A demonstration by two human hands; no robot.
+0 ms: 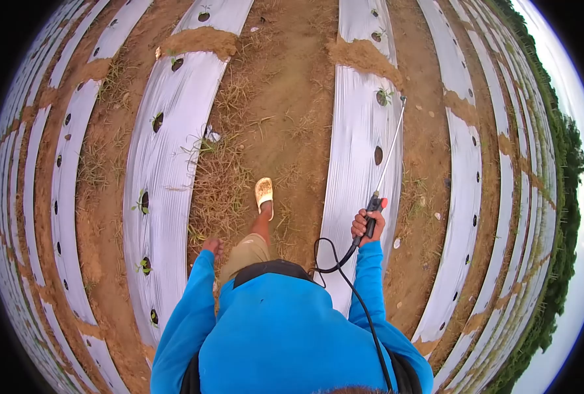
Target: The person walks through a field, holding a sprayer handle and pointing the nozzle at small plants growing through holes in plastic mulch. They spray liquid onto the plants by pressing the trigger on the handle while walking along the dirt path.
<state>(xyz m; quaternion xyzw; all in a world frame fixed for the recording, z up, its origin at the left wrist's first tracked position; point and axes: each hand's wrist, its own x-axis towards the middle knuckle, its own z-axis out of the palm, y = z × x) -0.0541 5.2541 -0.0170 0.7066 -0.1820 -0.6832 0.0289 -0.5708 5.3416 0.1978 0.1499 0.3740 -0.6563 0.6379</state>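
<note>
My right hand is wrapped round the black handle of a spray wand, which has a red part at its top. The wand's thin metal tube slants up and right to a nozzle beside a small plant in a hole of the plastic-covered bed. A black hose runs from the handle back along my body. Low at my left side, my left hand has its fingers curled, and whether anything is in them is too small to tell.
Long beds under whitish plastic run along both sides, with plant holes and soil heaps across them. Between them lies a dirt path with dry grass, where my foot in a pale clog steps. Trees stand at the far right.
</note>
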